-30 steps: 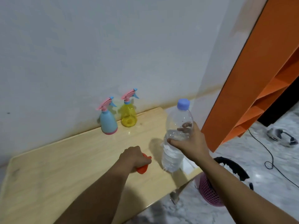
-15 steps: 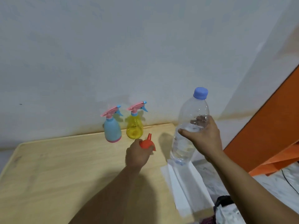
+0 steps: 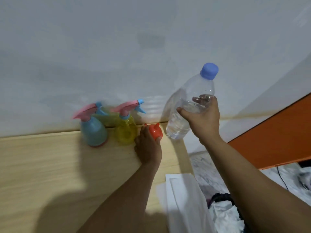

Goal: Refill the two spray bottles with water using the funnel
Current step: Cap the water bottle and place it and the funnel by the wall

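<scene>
Two spray bottles stand against the wall at the back of the wooden table (image 3: 50, 165): a blue one (image 3: 93, 132) on the left and a yellow one (image 3: 125, 130) beside it, both with pink triggers screwed on. My left hand (image 3: 148, 147) holds a small orange funnel (image 3: 155, 131) just right of the yellow bottle. My right hand (image 3: 202, 120) grips a clear water bottle (image 3: 190, 105) with a blue cap, tilted and lifted above the table's right end, partly filled with water.
A white flat sheet or tray (image 3: 181, 199) lies at the table's right front edge. An orange shelf unit (image 3: 277, 140) stands to the right. Crumpled white material in a dark basket (image 3: 225, 212) sits on the marble floor below.
Both hands moved forward toward the wall. The funnel came up close beside the yellow spray bottle, and the water bottle rose and tilted. The view swung left and closer.
</scene>
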